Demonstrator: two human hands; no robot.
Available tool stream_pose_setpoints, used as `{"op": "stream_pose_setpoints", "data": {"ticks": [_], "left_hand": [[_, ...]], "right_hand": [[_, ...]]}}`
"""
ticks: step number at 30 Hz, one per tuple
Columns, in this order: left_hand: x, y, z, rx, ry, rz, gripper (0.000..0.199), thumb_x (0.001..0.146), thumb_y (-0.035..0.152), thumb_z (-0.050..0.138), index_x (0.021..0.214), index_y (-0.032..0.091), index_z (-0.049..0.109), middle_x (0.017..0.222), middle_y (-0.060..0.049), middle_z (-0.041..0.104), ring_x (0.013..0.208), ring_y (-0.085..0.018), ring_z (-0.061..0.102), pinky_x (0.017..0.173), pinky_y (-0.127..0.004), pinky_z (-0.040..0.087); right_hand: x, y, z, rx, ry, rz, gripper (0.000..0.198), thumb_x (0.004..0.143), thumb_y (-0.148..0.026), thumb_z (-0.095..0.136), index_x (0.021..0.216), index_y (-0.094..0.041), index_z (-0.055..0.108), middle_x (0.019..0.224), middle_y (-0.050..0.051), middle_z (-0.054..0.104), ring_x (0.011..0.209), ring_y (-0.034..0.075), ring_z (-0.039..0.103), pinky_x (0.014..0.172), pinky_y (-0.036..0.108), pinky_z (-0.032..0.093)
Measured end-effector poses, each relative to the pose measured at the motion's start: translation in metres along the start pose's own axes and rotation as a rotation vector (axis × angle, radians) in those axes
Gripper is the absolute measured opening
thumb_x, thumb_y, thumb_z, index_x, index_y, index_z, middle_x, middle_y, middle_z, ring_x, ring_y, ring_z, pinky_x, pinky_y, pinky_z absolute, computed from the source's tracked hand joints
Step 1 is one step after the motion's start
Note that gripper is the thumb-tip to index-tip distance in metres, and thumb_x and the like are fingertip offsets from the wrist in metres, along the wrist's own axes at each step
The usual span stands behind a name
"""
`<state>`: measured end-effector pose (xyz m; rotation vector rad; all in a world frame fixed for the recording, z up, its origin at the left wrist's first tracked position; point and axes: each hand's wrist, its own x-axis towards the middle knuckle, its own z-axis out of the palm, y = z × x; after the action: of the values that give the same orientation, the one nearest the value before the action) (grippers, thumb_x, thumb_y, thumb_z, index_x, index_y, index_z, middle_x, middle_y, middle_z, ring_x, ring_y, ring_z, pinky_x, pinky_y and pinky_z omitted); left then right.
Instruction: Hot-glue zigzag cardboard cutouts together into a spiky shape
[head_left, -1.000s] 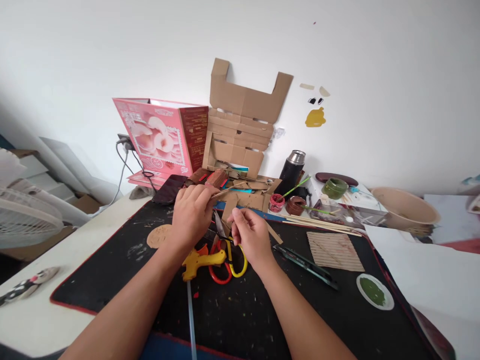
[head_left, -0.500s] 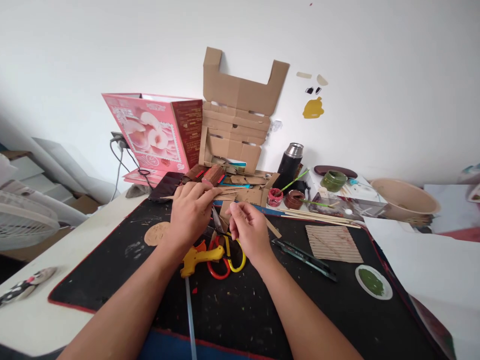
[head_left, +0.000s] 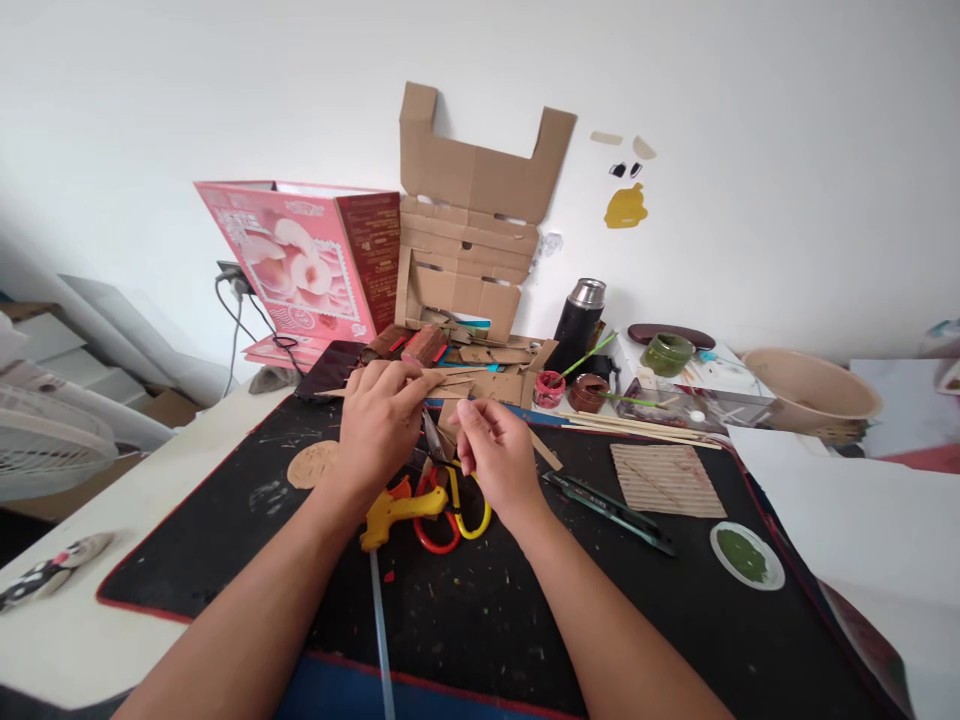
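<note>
A black mat [head_left: 480, 630] is seen spread across the desk. At its far side a flat sheet of brown cardboard [head_left: 480, 180] is leaned upright on the wall, with a pink box [head_left: 300, 260] stood beside it. The left hand [head_left: 382, 415] and the right hand [head_left: 495, 450] are held above the mat, near each other but apart. The scissors [head_left: 455, 490] are found between and below the hands, blades pointed away from the body; the glue gun [head_left: 401, 508] is laid at the red handle, partly over it. To the right of the right hand, the cutter [head_left: 609, 512] is placed on the mat, with a corrugated piece [head_left: 667, 480] beyond it.

A thin strip [head_left: 450, 384] is pinched between the left thumb and forefinger, the remaining fingers being bent and pressed together. From the thumb side the strip is extended rightward; on the opposite side of the hand a narrow pointed end is exposed. Whether both ends are parts of one strip cannot be told. The right fingers are curled in toward the thumb, just beside the blades; whether anything is pinched there cannot be told.
</note>
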<state>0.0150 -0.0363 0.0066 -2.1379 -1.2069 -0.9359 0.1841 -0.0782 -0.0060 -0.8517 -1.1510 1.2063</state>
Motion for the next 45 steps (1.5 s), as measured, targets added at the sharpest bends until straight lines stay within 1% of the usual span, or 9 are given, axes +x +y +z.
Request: {"op": "stream_pose_setpoints", "data": {"ticks": [9,16,25,31,36,40,45], "left_hand": [[0.000,0.000,0.000,-0.015,0.014,-0.017,0.030,0.099,0.013,0.063,0.121,0.026,0.080,0.105,-0.007,0.078,0.098,-0.028,0.062,0.081,-0.042,0.044],[-0.001,-0.001,0.000,0.002,0.006,-0.022,0.032,0.100,0.014,0.061,0.122,0.027,0.080,0.105,-0.008,0.078,0.097,-0.028,0.063,0.082,-0.043,0.046],[0.000,-0.001,-0.004,0.037,-0.007,-0.041,0.032,0.100,0.015,0.062,0.123,0.029,0.081,0.110,-0.009,0.077,0.099,-0.030,0.062,0.084,-0.045,0.045],[0.001,-0.002,-0.007,0.050,-0.004,-0.025,0.035,0.099,0.016,0.064,0.125,0.031,0.080,0.111,-0.009,0.077,0.102,-0.031,0.061,0.085,-0.047,0.044],[0.001,-0.002,-0.012,0.076,0.010,-0.010,0.032,0.100,0.018,0.063,0.123,0.030,0.081,0.109,-0.010,0.077,0.101,-0.031,0.061,0.084,-0.047,0.043],[0.000,-0.003,-0.013,0.070,0.030,-0.022,0.033,0.098,0.020,0.066,0.124,0.033,0.081,0.113,-0.011,0.077,0.108,-0.034,0.060,0.089,-0.051,0.043],[-0.002,-0.003,-0.012,0.061,0.050,-0.018,0.034,0.098,0.020,0.066,0.125,0.033,0.080,0.122,-0.011,0.076,0.115,-0.037,0.060,0.093,-0.054,0.042]], "right_hand": [[0.000,-0.001,0.000,-0.012,0.000,0.015,0.044,0.096,-0.062,0.068,0.082,-0.020,0.068,0.055,-0.006,0.054,0.040,0.009,0.047,0.041,0.022,0.035],[0.000,-0.003,0.000,0.007,-0.001,0.030,0.044,0.094,-0.063,0.069,0.081,-0.021,0.068,0.054,-0.006,0.054,0.040,0.010,0.047,0.041,0.023,0.035],[0.001,-0.001,0.000,0.033,0.003,0.063,0.044,0.092,-0.065,0.071,0.082,-0.022,0.068,0.054,-0.006,0.055,0.040,0.010,0.047,0.042,0.024,0.035],[0.002,0.001,0.000,0.044,0.020,0.054,0.043,0.091,-0.064,0.071,0.083,-0.021,0.068,0.054,-0.006,0.055,0.039,0.010,0.045,0.040,0.024,0.034],[0.004,0.003,0.000,0.054,0.041,0.058,0.042,0.090,-0.063,0.073,0.085,-0.022,0.065,0.054,-0.007,0.056,0.038,0.010,0.045,0.039,0.024,0.034],[0.004,0.004,0.000,0.063,0.050,0.049,0.039,0.089,-0.060,0.074,0.088,-0.023,0.065,0.054,-0.007,0.056,0.038,0.010,0.044,0.039,0.024,0.034],[0.005,0.006,-0.001,0.085,0.040,0.059,0.036,0.089,-0.057,0.074,0.091,-0.023,0.065,0.054,-0.008,0.056,0.038,0.010,0.044,0.038,0.024,0.033]]}}
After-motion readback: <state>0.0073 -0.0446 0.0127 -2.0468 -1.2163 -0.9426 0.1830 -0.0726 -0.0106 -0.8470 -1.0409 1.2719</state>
